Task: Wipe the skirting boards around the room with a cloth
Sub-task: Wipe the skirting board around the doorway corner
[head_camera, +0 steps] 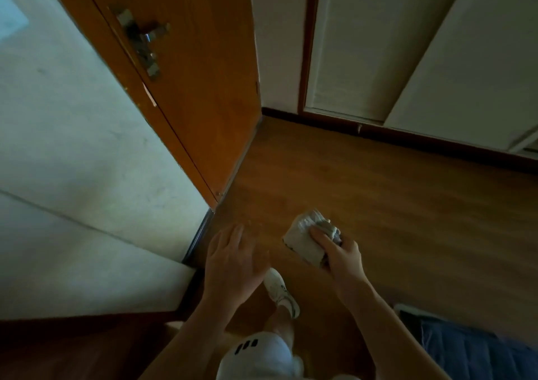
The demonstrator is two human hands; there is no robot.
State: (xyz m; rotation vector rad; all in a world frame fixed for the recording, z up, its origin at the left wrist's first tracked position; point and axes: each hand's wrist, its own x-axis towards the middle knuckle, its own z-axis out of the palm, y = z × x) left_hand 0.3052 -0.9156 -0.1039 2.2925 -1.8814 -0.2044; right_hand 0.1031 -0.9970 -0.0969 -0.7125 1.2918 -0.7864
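Observation:
My right hand (340,258) grips a bunched white cloth (305,238) in the air above the wooden floor (364,199). Beside it my left hand (233,260) hangs with fingers straight and relaxed, holding nothing. A dark brown skirting board (422,139) runs along the foot of the far white wall, from the corner by the door to the right edge. Both hands are well short of it. Another dark skirting strip (87,318) lies at the lower left under the pale wall.
An orange wooden door (198,88) with a metal handle (145,41) stands open at the left, against the corner. A grey floor (72,146) lies beyond the doorway. Blue bedding (477,350) sits at the lower right. My white shoe (281,289) is on the floor below my hands.

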